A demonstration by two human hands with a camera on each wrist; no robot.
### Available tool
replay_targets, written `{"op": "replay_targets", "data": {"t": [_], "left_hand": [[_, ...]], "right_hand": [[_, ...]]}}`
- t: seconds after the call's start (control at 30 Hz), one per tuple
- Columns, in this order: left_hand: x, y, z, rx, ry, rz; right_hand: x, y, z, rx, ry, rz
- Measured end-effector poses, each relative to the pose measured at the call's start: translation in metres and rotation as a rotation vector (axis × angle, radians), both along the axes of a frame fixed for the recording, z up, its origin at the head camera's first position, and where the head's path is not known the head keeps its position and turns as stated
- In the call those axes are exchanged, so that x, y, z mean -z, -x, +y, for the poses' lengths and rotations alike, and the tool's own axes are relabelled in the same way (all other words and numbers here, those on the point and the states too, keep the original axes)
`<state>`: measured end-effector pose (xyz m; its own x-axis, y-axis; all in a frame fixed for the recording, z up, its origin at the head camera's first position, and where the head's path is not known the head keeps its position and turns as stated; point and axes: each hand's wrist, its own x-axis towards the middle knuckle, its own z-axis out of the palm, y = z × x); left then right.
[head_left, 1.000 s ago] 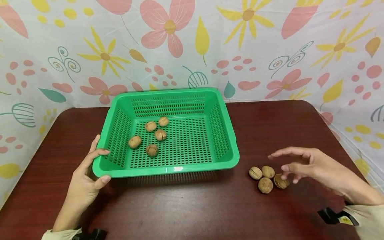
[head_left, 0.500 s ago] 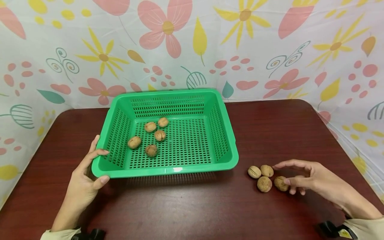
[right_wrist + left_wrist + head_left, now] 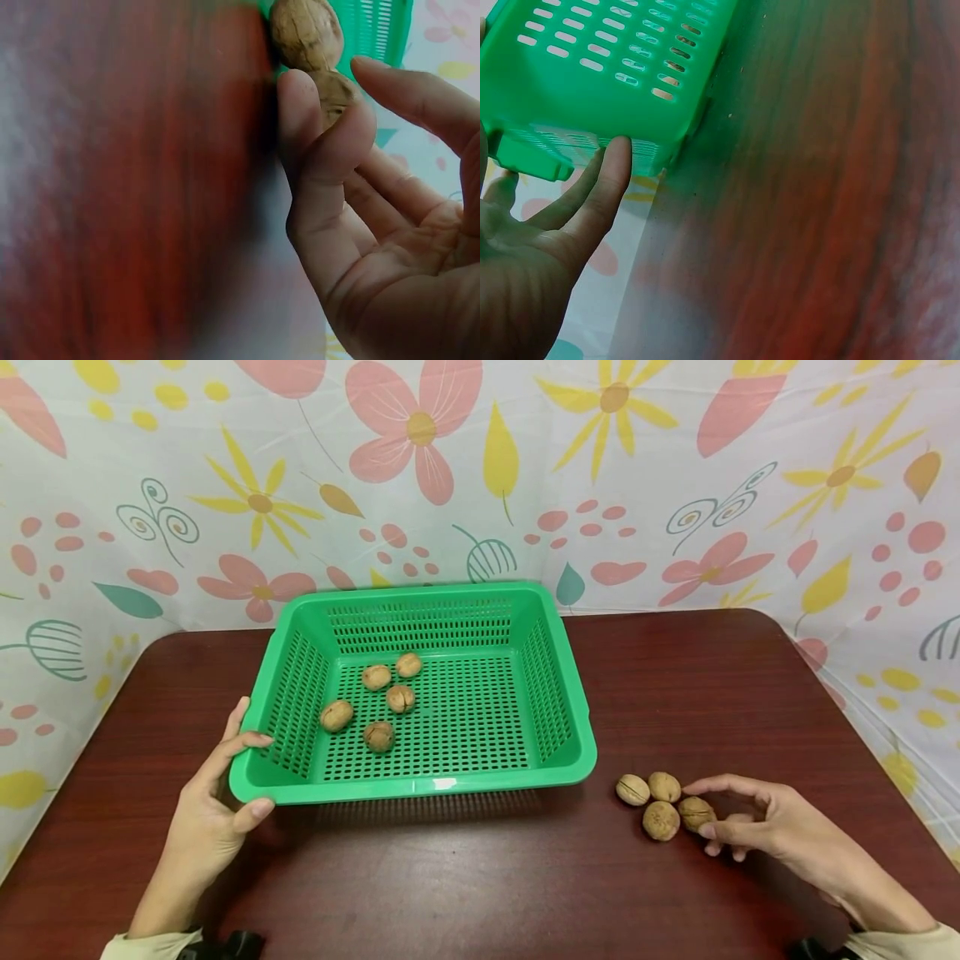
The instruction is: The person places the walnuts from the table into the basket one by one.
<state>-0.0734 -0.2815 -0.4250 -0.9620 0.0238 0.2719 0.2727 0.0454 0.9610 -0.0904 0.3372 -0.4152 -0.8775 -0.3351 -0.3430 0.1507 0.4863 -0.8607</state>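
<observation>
A green plastic basket (image 3: pixel 465 787) with slotted sides holds several walnuts (image 3: pixel 378 737) on its left half. My left hand (image 3: pixel 206 814) grips its near left corner, index finger over the rim and thumb at the front edge. Seen from the left wrist, fingers (image 3: pixel 609 180) lie against the basket's slotted wall (image 3: pixel 592 94). Beyond the basket's near right corner, several walnuts (image 3: pixel 661 821) lie bunched on the table. My right hand (image 3: pixel 783 835) holds the rightmost walnut (image 3: pixel 696 813) between index finger and thumb. In the right wrist view, fingers partly hide that walnut (image 3: pixel 334 94).
The dark red-brown wooden table (image 3: pixel 480 885) has rounded far corners. Behind it hangs a white cloth (image 3: pixel 465 485) printed with flowers and leaves, which also runs along both sides. The basket's far rim stands close to this cloth.
My right hand has come down and leftward to the loose walnuts, and its fingers have closed around the rightmost one. That walnut has shifted slightly left, against its neighbours. My left hand stays on the basket.
</observation>
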Motion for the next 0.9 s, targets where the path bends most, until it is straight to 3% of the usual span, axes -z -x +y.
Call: {"op": "replay_targets", "data": {"t": [0.3, 0.6, 0.9], "left_hand": [[-0.002, 0.0, 0.002, 0.004, -0.004, -0.009], [-0.001, 0.0, 0.002, 0.004, -0.007, -0.009], [-0.002, 0.0, 0.001, 0.013, -0.015, -0.004]], "right_hand": [[0.008, -0.002, 0.002, -0.008, 0.101, 0.046], [-0.002, -0.003, 0.002, 0.046, 0.026, 0.104], [-0.018, 0.006, -0.002, 0.043, -0.002, 0.191]]}}
